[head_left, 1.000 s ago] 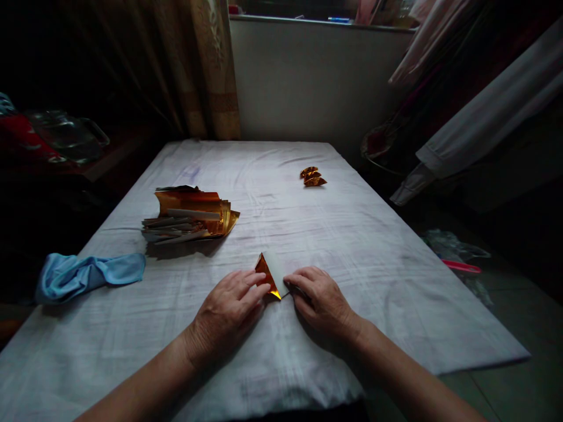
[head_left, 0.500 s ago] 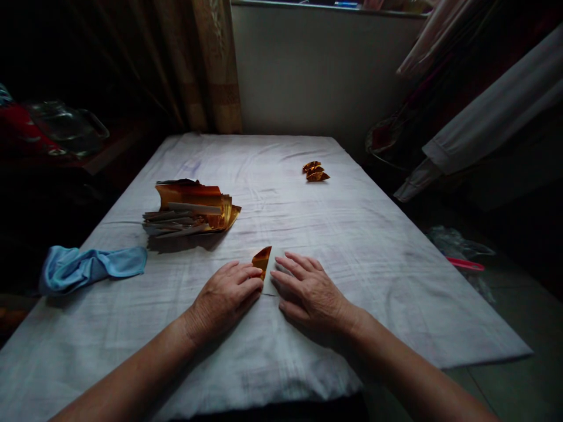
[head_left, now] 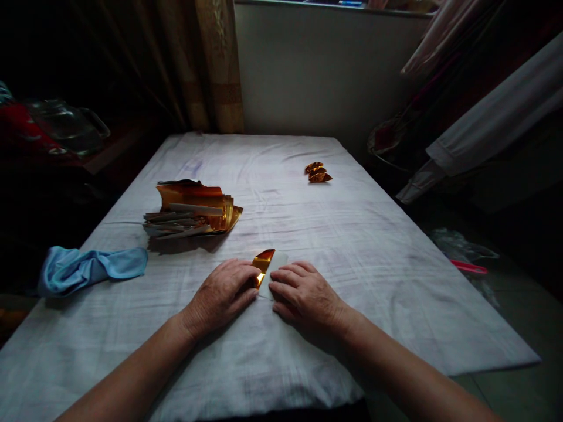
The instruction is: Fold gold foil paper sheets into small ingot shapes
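A small sheet of gold foil paper (head_left: 265, 262), gold on one face and white on the other, lies folded on the white cloth-covered table (head_left: 352, 246). My left hand (head_left: 222, 296) rests palm down with its fingertips pressed on the paper's left side. From the right, my right hand (head_left: 303, 293) presses its bent fingers on the white part. Much of the paper is hidden under both hands.
A stack of gold foil sheets (head_left: 191, 214) lies at the left middle of the table. Three folded gold pieces (head_left: 317, 172) sit farther back on the right. A blue cloth (head_left: 88, 268) lies at the left edge. A glass jug (head_left: 65, 126) stands off the table, far left.
The paper stood up as a gold triangle a second ago and now lies flatter. Both hands have closed in on it, the right hand's fingers curling from spread to bent.
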### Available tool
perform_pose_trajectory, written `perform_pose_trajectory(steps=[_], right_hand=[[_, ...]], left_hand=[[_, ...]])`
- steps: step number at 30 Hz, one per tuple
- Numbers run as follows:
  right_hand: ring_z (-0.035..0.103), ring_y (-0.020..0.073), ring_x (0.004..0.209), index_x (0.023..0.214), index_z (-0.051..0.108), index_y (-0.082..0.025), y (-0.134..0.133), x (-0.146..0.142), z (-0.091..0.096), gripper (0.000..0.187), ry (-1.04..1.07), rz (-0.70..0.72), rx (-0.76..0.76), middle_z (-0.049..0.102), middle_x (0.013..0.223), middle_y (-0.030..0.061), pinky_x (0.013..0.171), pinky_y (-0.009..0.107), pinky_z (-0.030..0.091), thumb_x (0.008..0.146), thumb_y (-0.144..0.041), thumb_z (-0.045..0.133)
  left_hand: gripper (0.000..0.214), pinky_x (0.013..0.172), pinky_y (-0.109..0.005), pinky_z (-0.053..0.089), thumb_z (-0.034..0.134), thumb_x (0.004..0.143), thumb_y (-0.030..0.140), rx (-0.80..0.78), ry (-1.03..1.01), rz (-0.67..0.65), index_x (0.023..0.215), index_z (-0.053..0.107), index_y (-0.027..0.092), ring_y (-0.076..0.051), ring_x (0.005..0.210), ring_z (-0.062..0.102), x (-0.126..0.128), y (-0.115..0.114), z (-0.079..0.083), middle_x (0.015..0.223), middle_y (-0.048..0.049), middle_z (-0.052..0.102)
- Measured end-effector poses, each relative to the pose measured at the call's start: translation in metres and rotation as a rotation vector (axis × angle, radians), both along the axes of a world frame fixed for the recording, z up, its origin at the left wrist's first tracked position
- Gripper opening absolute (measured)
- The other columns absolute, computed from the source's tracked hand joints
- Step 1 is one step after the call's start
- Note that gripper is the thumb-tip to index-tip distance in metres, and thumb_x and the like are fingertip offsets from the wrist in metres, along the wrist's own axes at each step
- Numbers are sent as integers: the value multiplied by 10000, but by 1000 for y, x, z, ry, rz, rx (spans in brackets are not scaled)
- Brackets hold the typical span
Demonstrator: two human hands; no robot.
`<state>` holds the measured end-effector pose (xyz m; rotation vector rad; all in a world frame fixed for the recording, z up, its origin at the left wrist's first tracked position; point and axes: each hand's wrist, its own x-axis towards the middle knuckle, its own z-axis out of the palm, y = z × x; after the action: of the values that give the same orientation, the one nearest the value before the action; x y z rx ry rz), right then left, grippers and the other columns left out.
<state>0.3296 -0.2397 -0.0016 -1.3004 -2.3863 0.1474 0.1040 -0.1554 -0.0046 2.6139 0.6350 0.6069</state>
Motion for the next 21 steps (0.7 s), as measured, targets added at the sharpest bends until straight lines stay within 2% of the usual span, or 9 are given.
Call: perform_pose_trajectory(steps=[7,12,15,18,21], right_hand=[[630,203,926,970,643,-197,3,-7,-6,76,-23,30,105,713,1013,71,864,373,434,926,-210,584],[617,210,952,992,639,-195,0,-10,-2,93,-18,8,60,702,1028,79,877,374,431,932,-217,571],[600,236,978,1057,630,-192,-1,-10,0,187,-30,-11,-13,688,1050,81,891,397,424,901,-294,629],[583,252,997,1123,616,-198,-2,-10,0,300,-35,-17,-48,674,1084,89,896,412,419,880,-369,656],[578,249,987,1118,623,-210,-2,-11,0,301,-28,-49,-54,672,1089,86,880,403,422,878,-389,662]], left_hand=[[167,922,-387,521,526,962,280,9,-62,33,1089,611,215,-205,1000,657,1,2,-2,1060,-62,710],[158,931,-368,519,537,956,242,102,-101,80,1093,608,207,-197,1007,653,1,0,-6,1066,-66,705],[129,901,-345,521,519,965,225,196,-93,122,978,647,211,-189,991,638,2,-2,-7,1060,-61,690],[196,862,-339,519,516,971,244,248,-41,124,865,677,214,-194,959,631,2,-4,-6,1013,-54,686],[180,879,-367,507,544,965,277,232,3,86,879,689,213,-209,970,629,0,-4,-5,1006,-55,691]])
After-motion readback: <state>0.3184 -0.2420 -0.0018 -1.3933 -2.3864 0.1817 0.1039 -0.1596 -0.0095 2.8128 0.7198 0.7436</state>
